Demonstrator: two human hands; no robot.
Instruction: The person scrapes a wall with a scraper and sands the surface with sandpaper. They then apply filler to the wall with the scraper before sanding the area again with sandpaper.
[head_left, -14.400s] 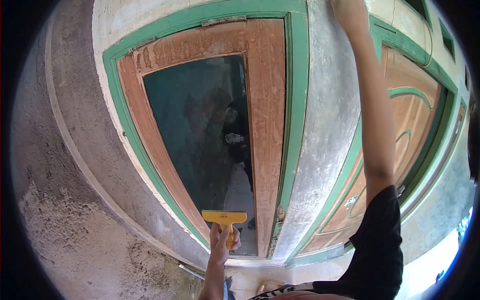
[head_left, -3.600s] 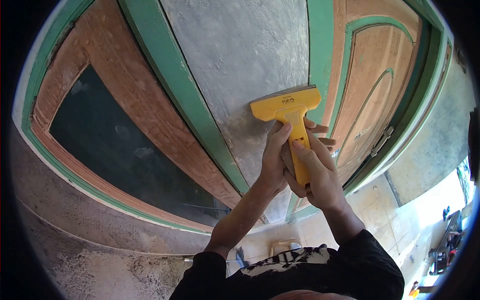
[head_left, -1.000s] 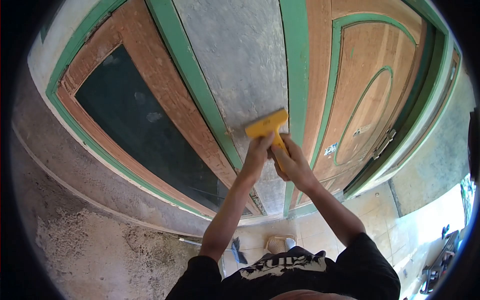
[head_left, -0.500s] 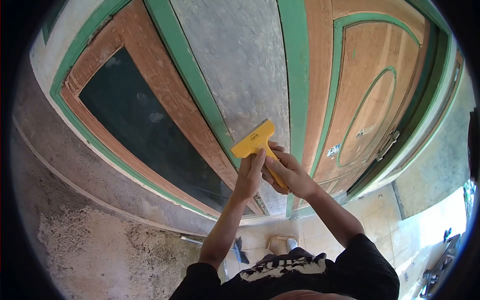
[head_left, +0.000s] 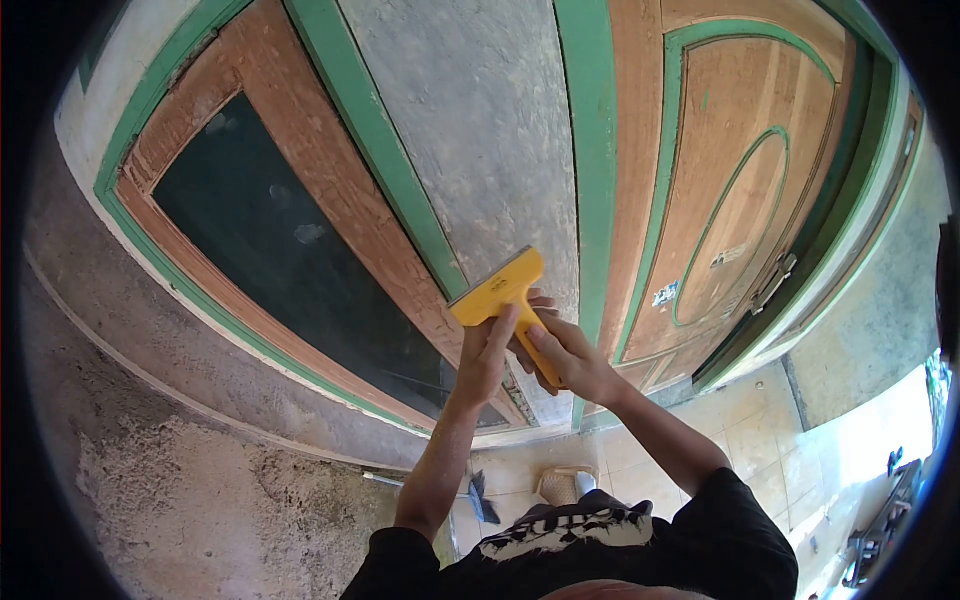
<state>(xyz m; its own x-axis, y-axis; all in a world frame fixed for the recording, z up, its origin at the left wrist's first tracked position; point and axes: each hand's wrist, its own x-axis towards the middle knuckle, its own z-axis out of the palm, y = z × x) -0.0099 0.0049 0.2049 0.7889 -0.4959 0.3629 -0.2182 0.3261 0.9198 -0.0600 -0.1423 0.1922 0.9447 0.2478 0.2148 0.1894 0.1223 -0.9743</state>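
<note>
A yellow scraper [head_left: 505, 287] with a wide head and a thin metal edge is held in front of a grey wall strip [head_left: 475, 120]. My right hand [head_left: 568, 358] is wrapped round its handle. Against the underside of the head, by the neck, my left hand [head_left: 487, 350] presses with its thumb up and its other fingers partly hidden. The scraper is tilted, its blade edge facing up and left, near a green frame post [head_left: 385, 150]. Whether the blade touches the wall cannot be made out.
At the left is a wooden window frame [head_left: 310, 190] with dark glass [head_left: 270, 220]. A wooden door [head_left: 725, 180] with green trim stands at the right. Below, a woven basket [head_left: 562, 484] and a broom [head_left: 483, 498] are on the tiled floor [head_left: 700, 428].
The scraper has shifted slightly down and left with both hands, and its head has turned a little. The view has moved slightly.
</note>
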